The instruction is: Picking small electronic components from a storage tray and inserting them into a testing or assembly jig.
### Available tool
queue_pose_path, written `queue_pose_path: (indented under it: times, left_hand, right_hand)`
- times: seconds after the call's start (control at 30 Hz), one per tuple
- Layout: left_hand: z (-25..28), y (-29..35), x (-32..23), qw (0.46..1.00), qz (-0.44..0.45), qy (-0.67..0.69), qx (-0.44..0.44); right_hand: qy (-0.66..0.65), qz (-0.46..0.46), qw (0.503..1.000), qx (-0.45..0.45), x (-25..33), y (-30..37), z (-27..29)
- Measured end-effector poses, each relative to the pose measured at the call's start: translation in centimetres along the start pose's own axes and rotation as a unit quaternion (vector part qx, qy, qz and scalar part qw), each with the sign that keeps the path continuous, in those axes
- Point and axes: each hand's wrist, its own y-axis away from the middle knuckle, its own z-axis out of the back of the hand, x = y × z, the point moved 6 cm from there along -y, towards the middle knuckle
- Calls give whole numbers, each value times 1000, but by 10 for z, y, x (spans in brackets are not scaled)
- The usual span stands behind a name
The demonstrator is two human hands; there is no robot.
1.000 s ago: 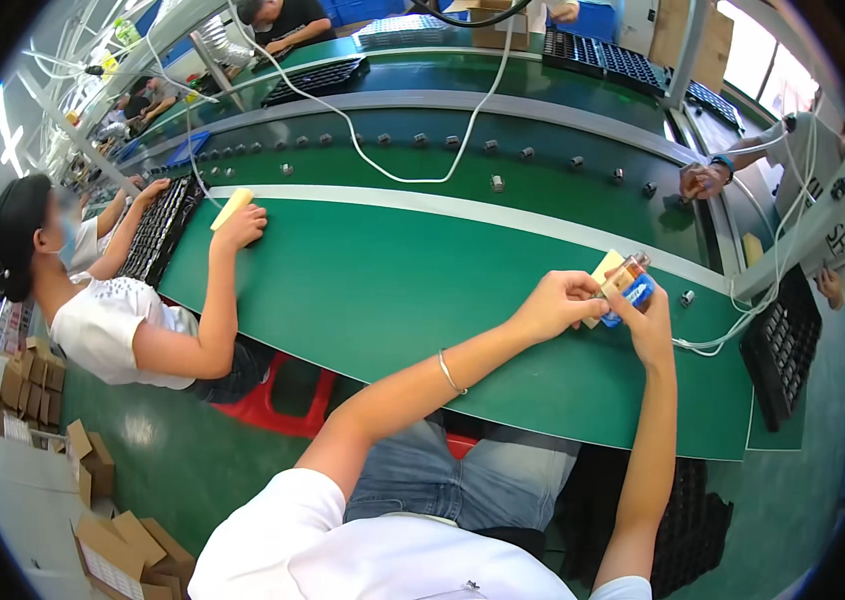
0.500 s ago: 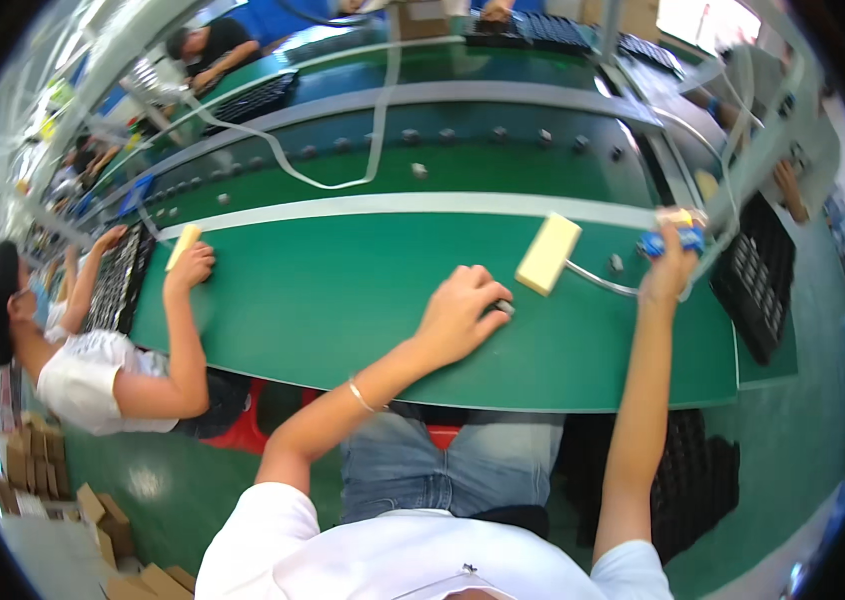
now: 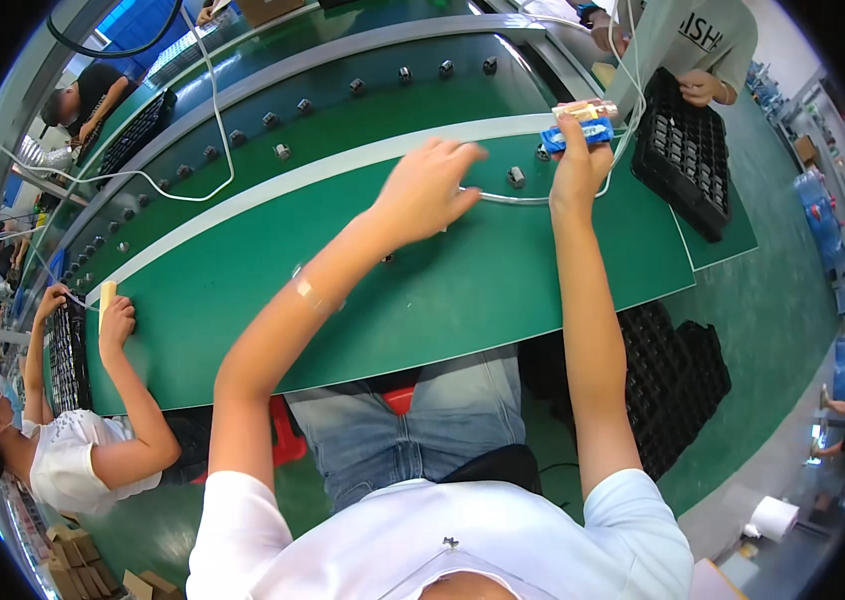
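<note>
My right hand [image 3: 577, 168] is stretched far forward over the green table [image 3: 463, 290] and grips a small blue tool [image 3: 565, 137] with a pale yellow and pink piece [image 3: 588, 108] on top of it. A thin white cable [image 3: 503, 199] curves from that tool across the table. My left hand [image 3: 431, 188] hovers just left of it with its fingers spread and nothing in it, right above the cable. A small metal stud [image 3: 516, 177] sits between the two hands.
A black compartment tray [image 3: 688, 150] lies at the table's right end, with a person in a grey shirt [image 3: 703, 40] touching it. More black trays [image 3: 678, 370] are stacked under the table. At left a seated person [image 3: 73, 460] holds a yellow block [image 3: 108, 292].
My left hand has moved right, close to my right hand. The yellow block that lay beside it is out of sight. My right hand still grips the blue tool.
</note>
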Motion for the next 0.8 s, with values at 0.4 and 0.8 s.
queue_pose_path:
  times: [0.4,0.8]
  left_hand:
    - [-37,-55,28,950,141,273,52]
    - [36,59,27,886,234,374,-143]
  right_hand:
    - [3,-33,999,16,-14,-5,-1]
    - [-24,-215,934,284,-22,76,-64]
